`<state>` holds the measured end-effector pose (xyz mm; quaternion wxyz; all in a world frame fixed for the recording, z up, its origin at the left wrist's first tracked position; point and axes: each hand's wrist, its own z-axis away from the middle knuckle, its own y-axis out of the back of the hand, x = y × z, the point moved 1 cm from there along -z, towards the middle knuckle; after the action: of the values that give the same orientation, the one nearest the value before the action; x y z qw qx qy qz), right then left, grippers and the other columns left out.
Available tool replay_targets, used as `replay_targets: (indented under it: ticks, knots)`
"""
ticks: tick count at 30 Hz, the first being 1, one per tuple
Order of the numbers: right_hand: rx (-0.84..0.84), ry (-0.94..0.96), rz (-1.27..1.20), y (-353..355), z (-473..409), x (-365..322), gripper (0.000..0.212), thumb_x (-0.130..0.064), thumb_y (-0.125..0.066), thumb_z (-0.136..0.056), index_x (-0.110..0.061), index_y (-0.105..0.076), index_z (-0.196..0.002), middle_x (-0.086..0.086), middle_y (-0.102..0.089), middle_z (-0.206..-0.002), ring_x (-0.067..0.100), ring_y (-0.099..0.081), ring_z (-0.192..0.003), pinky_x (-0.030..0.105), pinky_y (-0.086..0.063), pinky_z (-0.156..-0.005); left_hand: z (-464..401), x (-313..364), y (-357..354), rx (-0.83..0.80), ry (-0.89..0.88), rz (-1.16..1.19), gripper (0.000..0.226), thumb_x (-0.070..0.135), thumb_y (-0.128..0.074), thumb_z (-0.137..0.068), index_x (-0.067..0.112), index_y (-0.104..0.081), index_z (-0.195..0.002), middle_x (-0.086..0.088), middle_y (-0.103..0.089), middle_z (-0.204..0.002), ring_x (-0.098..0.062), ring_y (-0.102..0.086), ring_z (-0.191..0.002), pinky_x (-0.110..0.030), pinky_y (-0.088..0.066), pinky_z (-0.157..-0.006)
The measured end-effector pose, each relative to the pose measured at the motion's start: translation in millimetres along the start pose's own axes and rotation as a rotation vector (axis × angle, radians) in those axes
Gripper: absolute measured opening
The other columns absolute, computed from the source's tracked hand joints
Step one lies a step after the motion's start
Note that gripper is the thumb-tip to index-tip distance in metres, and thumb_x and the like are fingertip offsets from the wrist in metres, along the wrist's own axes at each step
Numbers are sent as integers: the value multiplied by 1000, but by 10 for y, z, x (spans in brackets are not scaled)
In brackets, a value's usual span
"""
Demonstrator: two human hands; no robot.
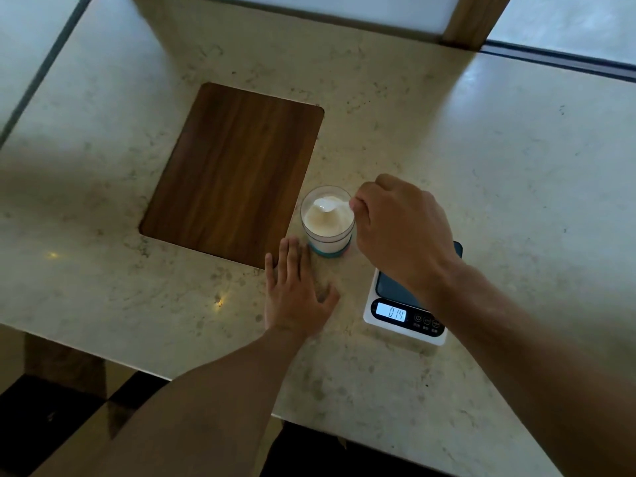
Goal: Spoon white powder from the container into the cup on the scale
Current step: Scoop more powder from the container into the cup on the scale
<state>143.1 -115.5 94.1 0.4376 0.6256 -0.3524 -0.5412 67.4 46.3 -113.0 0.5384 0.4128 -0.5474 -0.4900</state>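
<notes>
A clear round container (327, 232) with a teal base stands on the stone table, holding white powder (325, 220). My right hand (402, 225) pinches the handle of a white spoon (327, 204), whose bowl rests over the powder inside the container. My left hand (296, 290) lies flat on the table with fingers spread, just left of the container and not touching it. A white digital scale (402, 315) sits to the right, its lit display reading 014. My right forearm crosses over the scale's dark platform, so the cup on it is hidden.
A dark wooden panel (234, 173) is set into the stone table (481, 166) to the left of the container. The table's near edge runs diagonally below my left forearm, with dark floor beneath. A wooden post (475, 18) stands at the far edge.
</notes>
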Motion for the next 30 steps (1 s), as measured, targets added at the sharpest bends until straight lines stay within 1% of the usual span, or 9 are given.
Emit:
replay_targets:
  ticks: [4,7,10,12,15,17,19,22,30]
  knots:
    - [23,46,24,86,18,5,15,-20,-63,-92,-8,-72,-94,5,-66,-78,19,-53,-58,27,-40,-57,2,6,9,10,3,14,97,66,-42,-86,6,-20,-158,-16,-19,-166,-29,-6,-156,-56,-8,-124]
    - [9,78,70,151,21,10,12,-17,-66,-90,-7,-73,-91,3,-58,-71,20,-50,-54,28,-40,-54,6,11,25,14,0,24,96,65,-43,-86,5,-21,-157,-17,-20,-166,-29,-6,-156,-56,-8,-124]
    - [-23,109,106,160,8,-6,11,-16,-67,-91,-6,-73,-92,1,-51,-69,20,-47,-53,28,-38,-53,4,18,37,11,0,26,96,66,-42,-86,5,-21,-157,-17,-20,-166,-29,-7,-156,-56,-8,-124]
    - [-53,130,138,129,12,-28,10,-15,-69,-89,-6,-72,-92,1,-48,-69,19,-42,-53,25,-32,-50,8,18,41,7,2,23,96,66,-41,-86,5,-20,-157,-17,-20,-166,-29,-6,-156,-55,-7,-124]
    - [-73,144,146,90,37,-58,9,-12,-75,-84,-3,-73,-86,6,-55,-66,17,-35,-49,17,-14,-45,5,22,46,5,4,27,95,65,-41,-87,4,-22,-157,-17,-20,-166,-29,-7,-156,-55,-8,-124]
    - [-80,139,135,68,50,-74,10,-9,-78,-81,-1,-72,-80,9,-57,-63,17,-33,-47,15,-10,-47,5,26,50,4,6,32,94,66,-39,-87,5,-23,-157,-16,-20,-166,-28,-7,-156,-55,-7,-124]
    - [-84,136,138,25,60,-70,9,-10,-76,-82,-2,-73,-81,10,-62,-66,17,-34,-47,16,-13,-46,5,27,47,3,8,38,94,66,-38,-88,5,-23,-157,-16,-20,-166,-28,-6,-156,-56,-8,-124]
    - [-81,122,136,-36,60,-40,10,-15,-72,-86,-4,-73,-86,8,-62,-69,17,-39,-49,22,-27,-49,6,22,40,4,9,34,94,67,-39,-88,7,-20,-157,-16,-19,-166,-28,-6,-156,-56,-9,-124]
    - [-75,35,137,-38,-30,-25,15,-21,-70,-88,-7,-72,-91,-3,-41,-68,18,-39,-54,27,-30,-54,8,13,22,20,6,20,95,67,-41,-88,6,-18,-157,-16,-19,-166,-28,-5,-156,-55,-8,-124]
